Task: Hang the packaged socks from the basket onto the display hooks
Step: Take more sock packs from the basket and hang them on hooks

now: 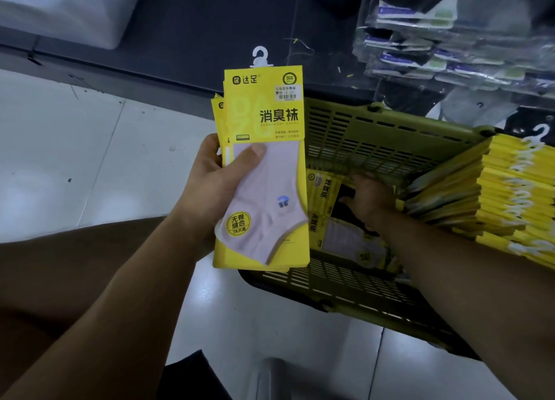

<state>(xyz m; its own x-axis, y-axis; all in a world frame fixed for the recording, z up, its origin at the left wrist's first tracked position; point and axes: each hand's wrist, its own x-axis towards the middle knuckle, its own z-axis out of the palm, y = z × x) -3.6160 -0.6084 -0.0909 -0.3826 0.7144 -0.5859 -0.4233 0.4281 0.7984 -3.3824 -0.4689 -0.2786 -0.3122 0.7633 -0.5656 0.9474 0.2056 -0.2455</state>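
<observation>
My left hand (219, 183) grips a small stack of yellow sock packs (264, 123), thumb pressed on the pale pink sock of the front one; a white plastic hook (259, 56) sticks up from the top. My right hand (368, 201) reaches down into the olive-green slatted basket (375, 147) and touches loose sock packs (342, 237) lying on its bottom; its fingertips are hidden, so whether they pinch a pack does not show. A thick row of the same yellow packs (507, 198) hangs at the right.
Clear-bagged dark socks (444, 48) hang on the display at the upper right. A dark shelf base (186, 39) runs across the top, with a white box (69, 12) at the upper left. The basket sits on a white tiled floor (75, 147). My knee (60, 264) fills the lower left.
</observation>
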